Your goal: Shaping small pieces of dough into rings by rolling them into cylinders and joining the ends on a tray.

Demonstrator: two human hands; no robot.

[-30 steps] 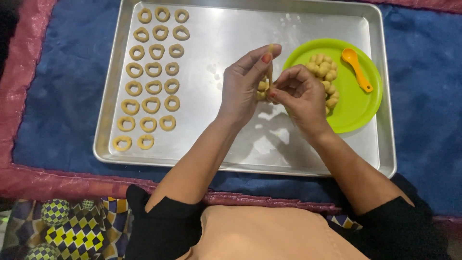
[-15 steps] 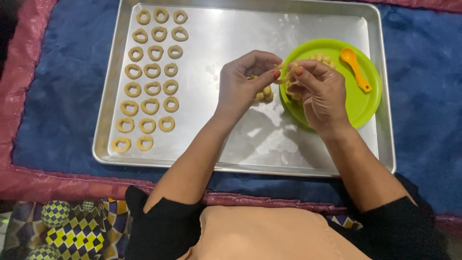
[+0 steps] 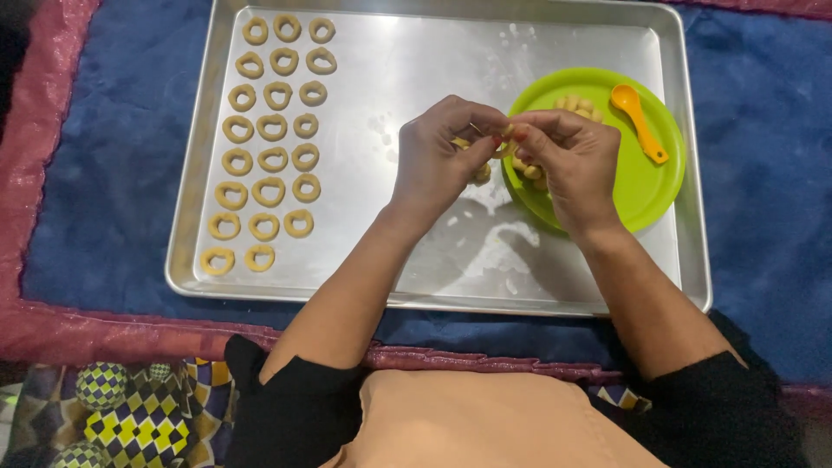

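Over the steel tray [image 3: 416,269], my left hand [image 3: 438,160] and right hand [image 3: 568,156] meet fingertip to fingertip, both pinched on a small piece of dough [image 3: 504,137]. Just beyond lies the green plate [image 3: 650,186] with dough pieces [image 3: 576,105] and an orange spoon [image 3: 639,120]; dough rings [image 3: 273,130] line the tray's left.

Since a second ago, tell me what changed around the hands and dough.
Both hands shifted: a second ago they worked over the plate's left edge, the left hand with fingers spread. Now its fingers are curled, and it meets the right hand fingertip to fingertip, pinching a small dough piece above the plate rim. Unchanged: the dough rings on the tray, the spoon and the dough pile.
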